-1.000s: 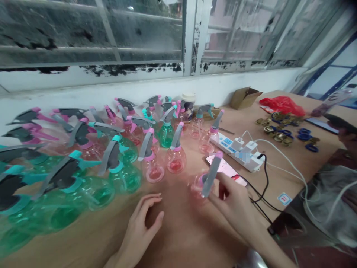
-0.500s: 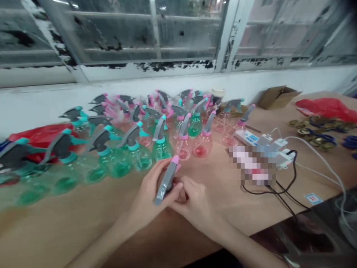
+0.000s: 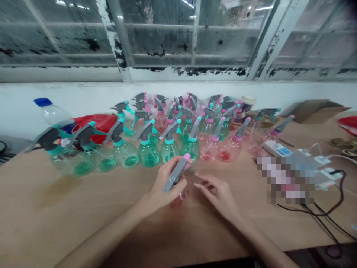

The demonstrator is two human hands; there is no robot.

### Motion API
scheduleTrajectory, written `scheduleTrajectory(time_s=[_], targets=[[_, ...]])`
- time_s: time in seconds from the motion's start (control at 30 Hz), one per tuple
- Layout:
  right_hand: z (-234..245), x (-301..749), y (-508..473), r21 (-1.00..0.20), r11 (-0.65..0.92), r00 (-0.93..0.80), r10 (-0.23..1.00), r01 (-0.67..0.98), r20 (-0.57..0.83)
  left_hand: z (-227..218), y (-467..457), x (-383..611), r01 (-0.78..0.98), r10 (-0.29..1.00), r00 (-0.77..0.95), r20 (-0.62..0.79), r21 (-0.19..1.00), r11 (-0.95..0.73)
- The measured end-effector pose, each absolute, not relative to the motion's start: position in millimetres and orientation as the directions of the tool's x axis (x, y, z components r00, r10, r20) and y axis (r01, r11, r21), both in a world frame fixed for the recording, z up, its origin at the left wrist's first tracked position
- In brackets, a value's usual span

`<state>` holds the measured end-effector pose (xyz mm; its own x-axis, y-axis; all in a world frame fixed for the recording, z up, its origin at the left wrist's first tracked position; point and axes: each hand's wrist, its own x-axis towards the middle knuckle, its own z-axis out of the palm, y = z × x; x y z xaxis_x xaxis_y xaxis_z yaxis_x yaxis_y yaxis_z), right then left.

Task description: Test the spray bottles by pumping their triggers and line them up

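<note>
My left hand (image 3: 167, 182) is wrapped round the grey and pink trigger head of a spray bottle (image 3: 176, 173). Its clear pink body shows partly below my fingers, the rest hidden by the hand. To the right of that bottle, my right hand (image 3: 217, 191) is apart from it, thumb and fingers parted and nothing between them. Just beyond my hands stands a row of spray bottles: several green ones with turquoise collars, such as a green spray bottle (image 3: 150, 154), then pink ones with pink collars, such as a pink spray bottle (image 3: 230, 149).
More spray bottles crowd behind the front row, below the window wall. A large clear bottle with a blue cap (image 3: 54, 111) leans by a red plastic bag (image 3: 96, 126) at left. A power strip (image 3: 277, 148) with chargers and cables lies right, near a cardboard box (image 3: 315, 109).
My right hand has let go of the pink spray bottle and moved off to its right. The left hand still holds it. The view has turned to the left.
</note>
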<state>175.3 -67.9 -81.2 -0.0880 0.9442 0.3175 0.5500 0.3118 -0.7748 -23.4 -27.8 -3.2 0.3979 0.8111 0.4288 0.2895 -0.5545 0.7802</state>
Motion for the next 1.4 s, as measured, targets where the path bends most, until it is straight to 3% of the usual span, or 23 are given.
scheduleTrajectory(time_s=[0.2, 0.37, 0.5, 0.6, 0.8, 1.0, 1.4], targets=[[-123.8, 214.6, -61.8, -0.652, 0.252, -0.004, 0.934, 0.715, 0.356, -2.5, -13.3, -19.4, 0.262, 0.79, 0.43, 0.437, 0.777, -0.572], [-143.5, 213.9, -61.4, -0.455, 0.304, -0.094, 0.899, 0.837, 0.427, -2.4, -5.6, -17.7, 0.259, 0.788, 0.435, 0.437, 0.777, -0.574], [-142.9, 206.3, -62.5, -0.386, 0.297, -0.107, 0.89, 0.873, 0.444, 0.4, -5.3, -17.3, 0.261, 0.775, 0.448, 0.446, 0.764, -0.59], [-134.5, 199.9, -64.5, -0.344, 0.373, -0.225, 0.889, 0.862, 0.4, 1.8, -5.1, -17.4, 0.258, 0.769, 0.45, 0.454, 0.758, -0.599], [-118.0, 194.1, -60.9, -0.348, 0.501, -0.417, 0.861, 0.793, 0.291, 1.8, -4.8, -18.3, 0.315, 0.78, 0.487, 0.392, 0.755, -0.575], [-111.7, 195.4, -43.5, -0.394, 0.593, -0.547, 0.804, 0.703, 0.235, 1.5, -3.1, -18.8, 0.298, 0.726, 0.507, 0.465, 0.696, -0.654], [-110.5, 198.0, -33.2, -0.509, 0.555, -0.513, 0.825, 0.658, 0.237, 7.9, -3.1, -21.5, 0.28, 0.716, 0.546, 0.435, 0.711, -0.645]])
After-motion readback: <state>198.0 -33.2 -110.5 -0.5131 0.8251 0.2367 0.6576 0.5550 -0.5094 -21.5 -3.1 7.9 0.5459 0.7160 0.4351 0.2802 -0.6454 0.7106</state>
